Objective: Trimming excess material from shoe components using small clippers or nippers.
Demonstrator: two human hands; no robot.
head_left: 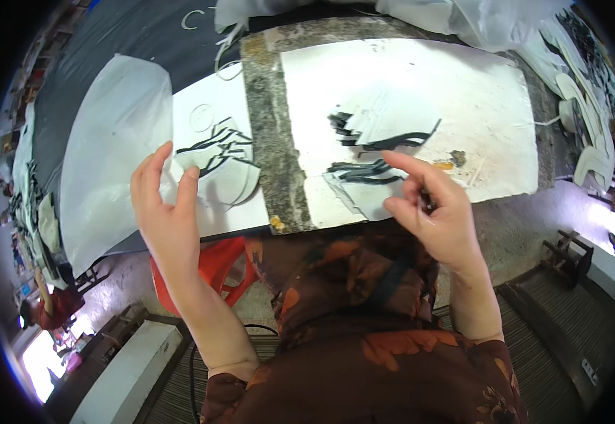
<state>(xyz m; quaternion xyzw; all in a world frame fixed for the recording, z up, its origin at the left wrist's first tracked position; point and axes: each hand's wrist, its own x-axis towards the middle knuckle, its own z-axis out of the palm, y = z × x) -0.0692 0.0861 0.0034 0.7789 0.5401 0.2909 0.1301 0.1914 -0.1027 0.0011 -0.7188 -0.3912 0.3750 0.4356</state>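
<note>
My left hand (162, 205) is raised at the left, thumb and fingers apart, nothing visible between them. Nearest to it are white, shoe-part-like cut pieces (240, 180) with black strips, lying on a white sheet (219, 222). My right hand (438, 208) hovers over the near right part of a white board (477, 99). Its index finger and thumb are spread; the other fingers curl around a dark patch that I cannot make out. By the index fingertip lies a stack of black-edged strips (360, 172). Farther back on the board sit more black and white pieces (364, 131).
A worn, stained slab (268, 134) lies under the board. Translucent plastic sheeting (120, 134) covers the left side, and more plastic (456, 21) is bunched at the back. Pale curved pieces (593, 159) are heaped at the far right. A red stool (212, 265) stands below the table edge.
</note>
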